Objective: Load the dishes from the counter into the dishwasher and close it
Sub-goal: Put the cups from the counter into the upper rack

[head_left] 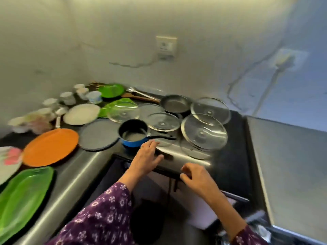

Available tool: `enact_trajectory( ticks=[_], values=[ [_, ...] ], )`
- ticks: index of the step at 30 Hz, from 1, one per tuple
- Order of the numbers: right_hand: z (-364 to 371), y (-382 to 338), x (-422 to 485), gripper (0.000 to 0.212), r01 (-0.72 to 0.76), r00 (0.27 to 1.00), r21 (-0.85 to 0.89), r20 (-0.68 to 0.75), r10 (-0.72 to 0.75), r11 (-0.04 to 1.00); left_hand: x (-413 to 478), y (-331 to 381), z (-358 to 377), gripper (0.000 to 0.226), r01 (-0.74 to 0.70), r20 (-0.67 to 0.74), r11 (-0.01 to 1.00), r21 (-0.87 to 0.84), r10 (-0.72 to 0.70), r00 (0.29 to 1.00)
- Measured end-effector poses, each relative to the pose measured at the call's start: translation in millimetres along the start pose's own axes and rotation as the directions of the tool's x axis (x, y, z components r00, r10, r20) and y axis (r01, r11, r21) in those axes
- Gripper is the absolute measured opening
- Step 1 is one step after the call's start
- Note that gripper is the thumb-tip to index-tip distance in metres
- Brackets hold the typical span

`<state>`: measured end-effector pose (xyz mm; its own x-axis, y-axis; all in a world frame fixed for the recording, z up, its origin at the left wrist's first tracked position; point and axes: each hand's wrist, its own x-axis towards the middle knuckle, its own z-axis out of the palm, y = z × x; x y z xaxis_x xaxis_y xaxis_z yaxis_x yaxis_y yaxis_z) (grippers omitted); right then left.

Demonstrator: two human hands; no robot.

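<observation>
At 6 o'clock under counter (74, 174), dishwasher (169, 172) sitting. Am laying left hand (148, 156) flat, fingers straight, beside blue saucepan (133, 134), probably bracing. Right hand (196, 175) curling at door lip, likely to pull; cannot tell if gripping.

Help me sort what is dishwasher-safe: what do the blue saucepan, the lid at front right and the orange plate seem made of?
Blue saucepan: metal, it seems, with a glossy blue coating outside and a dark, nonstick-looking lining.
Front-right lid: clear glass, since the surface beneath shows through, with a shiny metal rim.
Orange plate: opaque, even, matte orange, probably plastic or melamine; ceramic cannot be excluded.
</observation>
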<state>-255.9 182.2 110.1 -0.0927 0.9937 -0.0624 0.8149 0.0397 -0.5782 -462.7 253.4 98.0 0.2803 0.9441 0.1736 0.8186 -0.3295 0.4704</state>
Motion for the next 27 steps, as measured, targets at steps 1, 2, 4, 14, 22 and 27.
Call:
enact_trajectory(
  ticks=[1, 2, 4, 14, 22, 27],
  values=[
    [6, -28, 19, 0.016, 0.030, 1.000, 0.018, 0.004, -0.031, 0.999, -5, -30, -22, 0.058, 0.052, -0.028, 0.999, 0.004, -0.052, 0.998],
    [12, -53, 36, 0.014, 0.058, 0.998, 0.027, 0.011, -0.058, 0.998, -11, -58, -42, 0.057, 0.107, -0.048, 0.994, 0.003, -0.107, 0.993],
    [31, -102, 71, 0.013, 0.128, 0.991, 0.031, 0.025, -0.129, 0.991, -26, -112, -77, 0.054, 0.217, -0.090, 0.976, 0.008, -0.215, 0.972],
    [133, -286, 203, 0.025, 0.321, 0.928, 0.060, 0.181, -0.327, 0.945, -72, -301, -196, 0.058, 0.539, -0.219, 0.840, 0.062, -0.515, 0.829],
    [202, -400, 293, 0.042, 0.428, 0.854, 0.013, 0.323, -0.408, 0.904, -72, -413, -239, 0.069, 0.749, -0.193, 0.662, 0.021, -0.732, 0.653],
    [244, -466, 342, 0.040, 0.515, 0.809, -0.016, 0.340, -0.479, 0.857, -57, -468, -247, 0.065, 0.805, -0.123, 0.589, 0.074, -0.795, 0.593]
  ],
)
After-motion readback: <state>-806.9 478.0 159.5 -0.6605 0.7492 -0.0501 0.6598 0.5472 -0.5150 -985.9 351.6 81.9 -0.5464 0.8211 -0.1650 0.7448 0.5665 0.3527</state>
